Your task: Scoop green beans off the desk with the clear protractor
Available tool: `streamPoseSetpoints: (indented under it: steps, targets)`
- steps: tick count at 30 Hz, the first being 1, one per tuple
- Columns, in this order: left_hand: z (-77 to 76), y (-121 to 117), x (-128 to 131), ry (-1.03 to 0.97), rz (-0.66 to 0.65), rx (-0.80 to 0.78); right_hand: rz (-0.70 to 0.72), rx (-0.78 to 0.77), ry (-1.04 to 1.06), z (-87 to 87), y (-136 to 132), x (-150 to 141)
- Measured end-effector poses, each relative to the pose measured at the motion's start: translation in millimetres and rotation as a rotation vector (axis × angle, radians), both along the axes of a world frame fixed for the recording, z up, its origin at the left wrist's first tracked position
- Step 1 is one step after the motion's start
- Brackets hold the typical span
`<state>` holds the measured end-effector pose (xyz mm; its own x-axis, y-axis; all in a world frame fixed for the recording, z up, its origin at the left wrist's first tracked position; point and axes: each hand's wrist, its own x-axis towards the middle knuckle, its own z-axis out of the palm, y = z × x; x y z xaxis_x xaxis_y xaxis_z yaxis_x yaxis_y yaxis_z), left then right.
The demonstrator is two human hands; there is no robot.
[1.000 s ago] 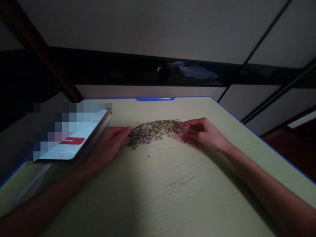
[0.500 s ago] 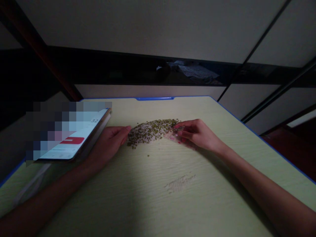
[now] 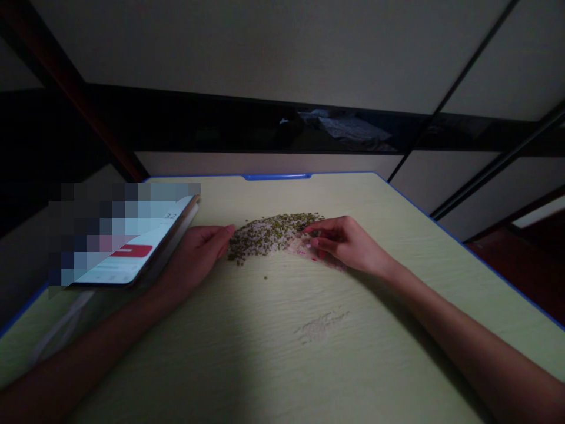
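Observation:
A low heap of mixed green beans and white grains (image 3: 271, 231) lies in the middle of the table. At its left end rests my left hand (image 3: 205, 244), fingers closed and thumb pressed on top; whatever may be between them is hidden. At the right end my right hand (image 3: 342, 238) grips a clear plastic bag (image 3: 301, 248) with red print. The bag lies low against the heap, partly covered by my fingers. Closer to me is a small thin scatter of pale grains (image 3: 322, 327), and one loose bean (image 3: 265, 277) sits below the heap.
A tablet or phone (image 3: 132, 259) with a lit screen leans at the left, partly pixelated, a pale cable (image 3: 66, 324) beneath it. The light wooden table (image 3: 273, 365) has a blue rim. Cabinet panels (image 3: 265, 47) stand behind.
My right hand has shifted a little left with the plastic bag, closer over the heap's right end. My left hand has stayed at the left end. The screen's digits changed.

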<state>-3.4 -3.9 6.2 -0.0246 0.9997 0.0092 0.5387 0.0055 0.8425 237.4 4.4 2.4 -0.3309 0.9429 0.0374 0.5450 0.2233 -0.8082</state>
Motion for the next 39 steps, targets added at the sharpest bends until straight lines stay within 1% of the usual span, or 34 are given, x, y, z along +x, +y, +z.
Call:
streamPoseSetpoints:
  steps: [5, 9, 13, 18, 25, 30, 32, 33, 35, 37, 39]
  targets:
    - [0.7, 0.0, 0.4, 0.005, -0.008, 0.007, 0.013, 0.002, 0.006, -0.5, -3.2, -5.7]
    - [1.6, -0.1, 0.6, 0.004, -0.012, 0.015, 0.065, 0.002, 0.013, -2.4, -3.1, -7.3]
    - [0.6, 0.4, -0.2, -0.018, -0.02, 0.011, 0.179, -0.013, 0.034, 0.3, -1.6, -7.6]
    - [0.6, -0.4, 0.4, -0.011, -0.03, 0.004, 0.308, 0.033, -0.061, 8.6, -3.2, -9.9]
    - [1.6, -0.8, -0.4, 0.011, -0.038, 0.0, 0.546, -0.033, -0.014, 17.8, -11.8, -13.2]
    - [2.0, -1.5, -0.6, -0.012, -0.035, -0.015, 0.626, -0.118, -0.013, 20.0, -16.6, -11.7]
    - [2.3, -1.8, -0.2, -0.016, -0.033, -0.018, 0.621, -0.144, -0.007, 18.7, -16.0, -8.6]
    - [2.3, -1.8, 0.1, -0.016, -0.033, -0.018, 0.596, -0.136, 0.005, 17.6, -14.9, -6.7]
    - [2.1, -1.8, 0.8, -0.018, -0.032, -0.017, 0.488, -0.081, 0.031, 14.9, -11.7, -3.0]
    - [1.5, -1.6, 1.2, -0.021, -0.023, -0.015, 0.338, -0.003, 0.041, 11.4, -7.9, -0.5]
    - [0.7, -1.3, 1.4, -0.027, -0.013, -0.014, 0.216, 0.037, 0.02, 7.2, -4.7, -0.4]
